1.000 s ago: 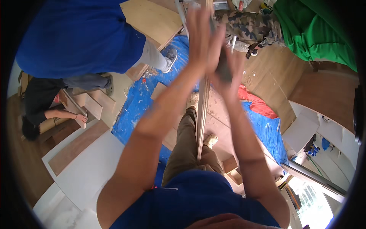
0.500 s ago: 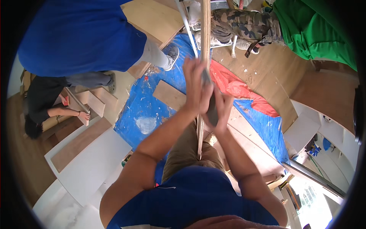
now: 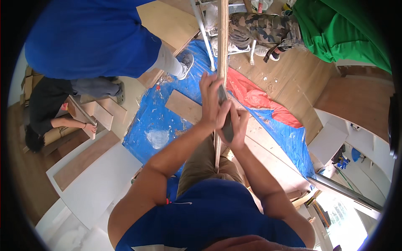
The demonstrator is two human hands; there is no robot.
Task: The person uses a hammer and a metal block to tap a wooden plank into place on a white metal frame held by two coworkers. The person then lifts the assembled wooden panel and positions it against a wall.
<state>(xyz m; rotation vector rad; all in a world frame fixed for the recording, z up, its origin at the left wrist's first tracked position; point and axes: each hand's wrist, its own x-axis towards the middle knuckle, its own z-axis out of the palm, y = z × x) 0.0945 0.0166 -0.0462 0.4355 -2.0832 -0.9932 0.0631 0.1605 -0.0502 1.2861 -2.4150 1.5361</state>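
A long, narrow plywood board point(image 3: 223, 37) stands on edge, its layered edge running away from me between my legs. On that edge lies a flat, elongated dark grey block point(image 3: 227, 127), tilted slightly across it. My left hand point(image 3: 212, 100) grips the far part of the block, some fingers raised. Around the near end, my right hand point(image 3: 237, 125) is closed from the right side. The two hands nearly touch and cover much of the block, so its underside is hidden.
Blue sheeting point(image 3: 144, 121) and red sheeting point(image 3: 251, 94) cover parts of the floor. People in blue point(image 3: 92, 37), green point(image 3: 339, 33) and black point(image 3: 48, 102) clothing are nearby. A white panel point(image 3: 96, 175) lies left; a cabinet point(image 3: 356, 104) stands right. A white metal frame point(image 3: 204, 35) is ahead.
Both hands and the grey block have come slightly nearer to me along the board's edge. Their grip looks the same.
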